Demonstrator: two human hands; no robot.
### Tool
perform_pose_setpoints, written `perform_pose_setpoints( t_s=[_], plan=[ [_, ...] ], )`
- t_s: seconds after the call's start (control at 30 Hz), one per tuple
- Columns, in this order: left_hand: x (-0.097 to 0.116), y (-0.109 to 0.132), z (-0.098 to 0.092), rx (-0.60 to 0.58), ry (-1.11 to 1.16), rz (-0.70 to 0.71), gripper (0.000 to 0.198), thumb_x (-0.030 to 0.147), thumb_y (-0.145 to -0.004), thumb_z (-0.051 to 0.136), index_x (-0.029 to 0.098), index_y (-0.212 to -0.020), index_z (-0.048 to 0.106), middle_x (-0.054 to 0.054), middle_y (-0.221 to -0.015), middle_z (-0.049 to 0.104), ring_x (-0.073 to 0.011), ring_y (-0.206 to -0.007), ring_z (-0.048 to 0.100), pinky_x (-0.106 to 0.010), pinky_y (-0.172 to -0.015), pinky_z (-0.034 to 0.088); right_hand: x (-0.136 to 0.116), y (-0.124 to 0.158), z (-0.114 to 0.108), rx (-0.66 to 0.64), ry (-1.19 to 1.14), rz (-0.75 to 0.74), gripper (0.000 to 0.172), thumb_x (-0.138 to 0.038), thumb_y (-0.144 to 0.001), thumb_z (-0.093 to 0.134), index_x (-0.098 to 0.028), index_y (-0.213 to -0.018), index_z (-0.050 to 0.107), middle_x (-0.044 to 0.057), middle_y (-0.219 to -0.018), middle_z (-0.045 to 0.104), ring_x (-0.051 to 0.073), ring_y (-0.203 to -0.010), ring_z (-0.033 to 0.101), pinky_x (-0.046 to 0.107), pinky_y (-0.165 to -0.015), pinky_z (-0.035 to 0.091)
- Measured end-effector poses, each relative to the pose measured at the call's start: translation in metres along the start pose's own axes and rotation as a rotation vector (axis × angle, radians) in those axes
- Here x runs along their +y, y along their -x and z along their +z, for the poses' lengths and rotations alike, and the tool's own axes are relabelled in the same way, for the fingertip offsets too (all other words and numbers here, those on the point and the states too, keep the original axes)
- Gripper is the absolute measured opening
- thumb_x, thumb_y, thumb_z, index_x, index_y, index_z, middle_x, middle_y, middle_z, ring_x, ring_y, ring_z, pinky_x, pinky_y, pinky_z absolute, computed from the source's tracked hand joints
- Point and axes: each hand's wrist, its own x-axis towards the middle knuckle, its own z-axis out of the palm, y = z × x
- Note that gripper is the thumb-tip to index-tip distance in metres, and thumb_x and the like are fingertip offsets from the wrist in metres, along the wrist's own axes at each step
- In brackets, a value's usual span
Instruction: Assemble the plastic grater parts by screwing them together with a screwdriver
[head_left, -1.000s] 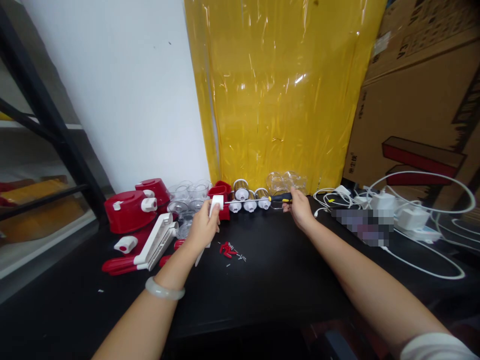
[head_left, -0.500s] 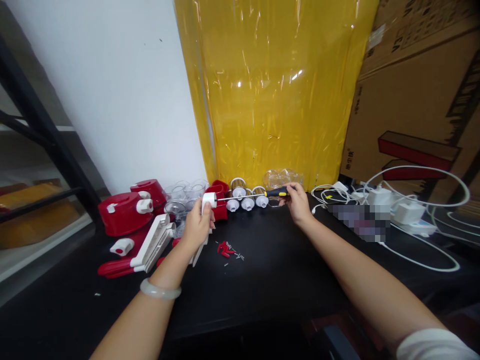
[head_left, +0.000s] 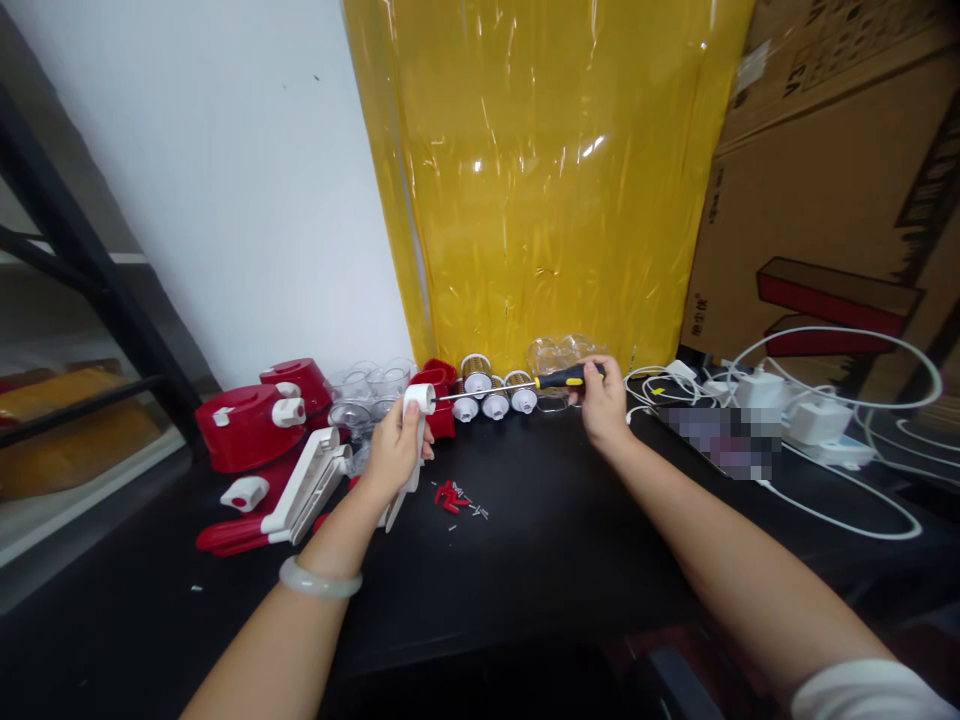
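Observation:
My left hand is closed around a white plastic handle part, its rounded end facing right. A black and yellow screwdriver lies level in my right hand, fingers closed on the grip's end. The shaft reaches left, its tip at the opening in the white part; whether it touches a screw inside I cannot tell. Below them, small red plastic pieces and several tiny screws lie on the black table.
To the left are red housings, a white and red handle and clear plastic cups. Several metal grater drums stand at the back. White cables and chargers and a phone-like device are on the right, before a cardboard box.
The screwdriver and my right hand have shifted slightly right and up. The white part has turned a little in my left hand, showing more of its open end.

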Motion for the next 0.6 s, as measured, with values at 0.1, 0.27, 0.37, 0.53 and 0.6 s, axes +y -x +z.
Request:
perform_pose_setpoints(
  t_s=[0.1,0.27,0.37,0.53,0.6],
  plan=[
    [0.001,-0.003,-0.002,0.025,0.115,-0.129,0.053,0.064,-0.093,0.031,0.019,-0.075,0.052,0.000,-0.054,0.059,-0.0145,-0.040,0.055,-0.027,-0.042,0.045,-0.008,0.001,-0.002,0.085,0.004,-0.051,0.025,-0.050,-0.086,0.055,-0.025,-0.090,0.049,-0.006,-0.060,0.051,0.008,-0.043,0.049,0.020,-0.043,0.038],
    [-0.002,-0.007,-0.006,-0.048,0.294,-0.219,0.067,0.070,-0.091,0.026,0.017,-0.065,0.057,-0.003,-0.044,0.056,-0.0152,-0.038,0.052,-0.027,-0.041,0.044,-0.012,0.001,-0.002,0.087,-0.016,-0.087,0.025,-0.049,-0.088,0.054,-0.025,-0.089,0.048,-0.006,-0.060,0.050,0.008,-0.042,0.046,0.020,-0.041,0.036],
    [-0.003,-0.007,-0.007,-0.092,0.342,-0.222,0.068,0.070,-0.091,0.026,0.016,-0.064,0.058,-0.004,-0.045,0.058,-0.0145,-0.037,0.051,-0.027,-0.040,0.043,-0.011,0.003,0.000,0.054,-0.020,-0.103,0.025,-0.050,-0.088,0.054,-0.025,-0.090,0.048,-0.006,-0.061,0.050,0.008,-0.041,0.047,0.020,-0.040,0.036],
    [0.004,-0.005,-0.007,-0.063,0.329,-0.220,0.068,0.070,-0.090,0.027,0.014,-0.072,0.062,-0.005,-0.050,0.061,-0.0145,-0.038,0.051,-0.027,-0.039,0.043,-0.008,0.006,0.001,0.021,-0.028,-0.140,0.029,-0.053,-0.088,0.054,-0.024,-0.090,0.049,-0.007,-0.059,0.050,0.007,-0.040,0.049,0.019,-0.040,0.037],
    [0.008,-0.004,-0.007,-0.068,0.303,-0.237,0.069,0.070,-0.090,0.027,0.014,-0.070,0.062,-0.004,-0.046,0.059,-0.0140,-0.036,0.051,-0.026,-0.039,0.043,-0.007,0.006,0.001,0.019,-0.026,-0.166,0.030,-0.053,-0.088,0.055,-0.024,-0.090,0.049,-0.008,-0.059,0.051,0.007,-0.040,0.049,0.019,-0.039,0.037]
  ],
)
